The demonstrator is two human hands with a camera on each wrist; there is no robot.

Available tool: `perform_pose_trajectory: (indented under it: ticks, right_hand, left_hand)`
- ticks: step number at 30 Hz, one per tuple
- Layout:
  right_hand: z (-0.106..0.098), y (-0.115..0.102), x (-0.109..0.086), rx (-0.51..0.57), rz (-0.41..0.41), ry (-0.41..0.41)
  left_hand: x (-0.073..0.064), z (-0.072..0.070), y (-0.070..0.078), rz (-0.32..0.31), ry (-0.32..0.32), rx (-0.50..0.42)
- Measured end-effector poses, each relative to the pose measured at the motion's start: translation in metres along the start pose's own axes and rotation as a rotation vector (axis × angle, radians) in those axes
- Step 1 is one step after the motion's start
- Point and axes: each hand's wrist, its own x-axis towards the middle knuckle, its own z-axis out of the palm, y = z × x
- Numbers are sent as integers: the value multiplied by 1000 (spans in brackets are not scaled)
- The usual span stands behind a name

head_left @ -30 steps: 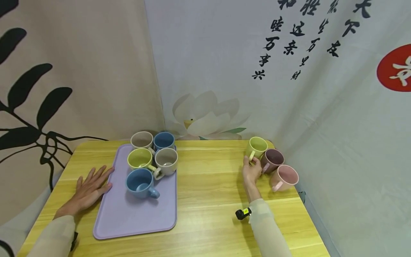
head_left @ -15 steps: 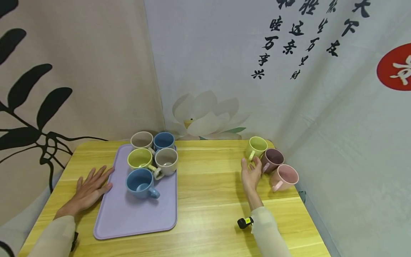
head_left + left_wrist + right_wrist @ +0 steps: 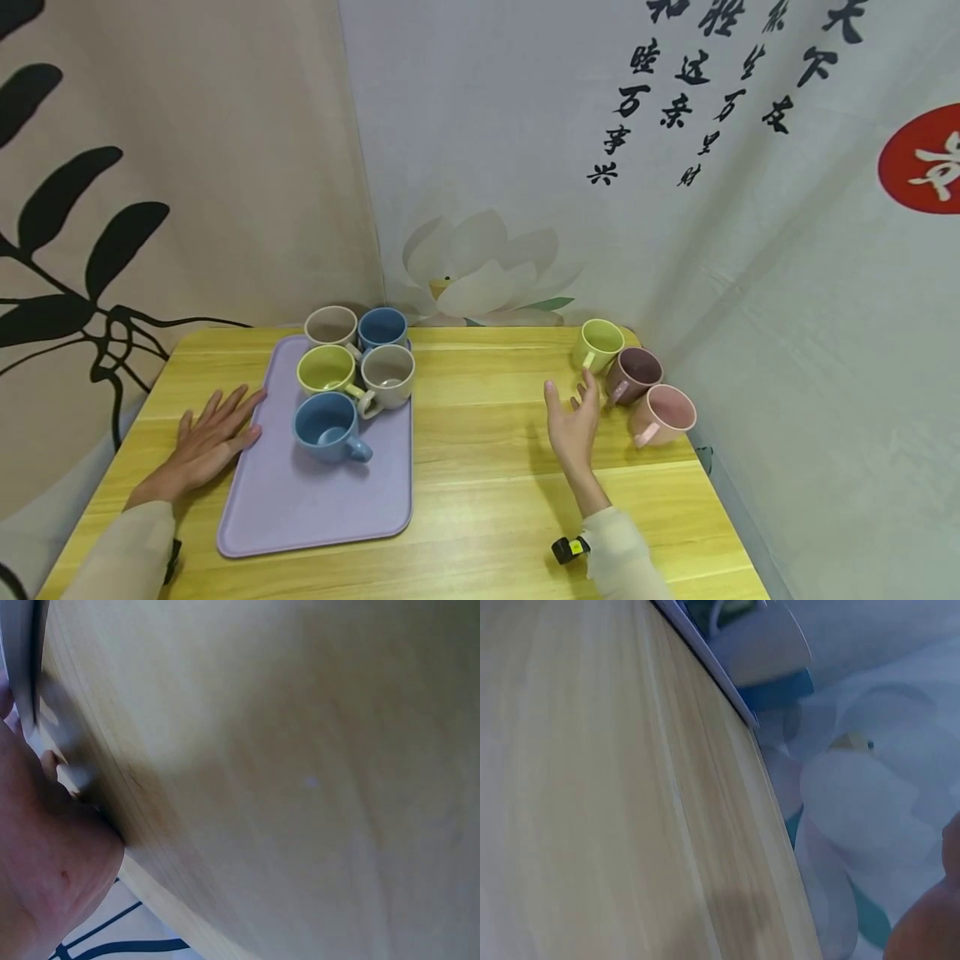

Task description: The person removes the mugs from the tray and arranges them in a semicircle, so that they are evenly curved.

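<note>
Well, nearest are two pale sleeves [image 3: 123, 554]. The left hand [image 3: 206, 446] rests on the table [image 3: 487, 500], its fingers straight and a little apart, the tips at the left edge of the purple tray [image 3: 315, 508]. On that tray, the near blue cup [image 3: 327, 427] stands upright. Over on the right, the right hand [image 3: 576, 425] has its thumb and fingers apart. The pink cup [image 3: 663, 412] is to its right, then the plum cup [image 3: 633, 375] a bit farther. Just past the fingertips is the green cup [image 3: 600, 343], its handle facing near; I can't tell if they touch. Four more cups stand close together at the tray's far end. Farthest back hangs a cloth [image 3: 480, 125] with a big pale flower.
</note>
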Motion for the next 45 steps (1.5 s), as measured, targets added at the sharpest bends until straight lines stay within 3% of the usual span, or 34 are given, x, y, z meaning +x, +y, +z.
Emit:
perform_pose_trajectory:
  ticks: [20,31,45]
  right_hand:
    - [67,-44,-69,3,-171,-453]
    - [103,-53,-105,-14,-212,-640]
    - [135,-61,-126,9,-260,-899]
  left_hand:
    - [1,3,-4,1,5,9]
    - [1,2,-4,4,6,0]
    - [2,2,-3,-12,2,0]
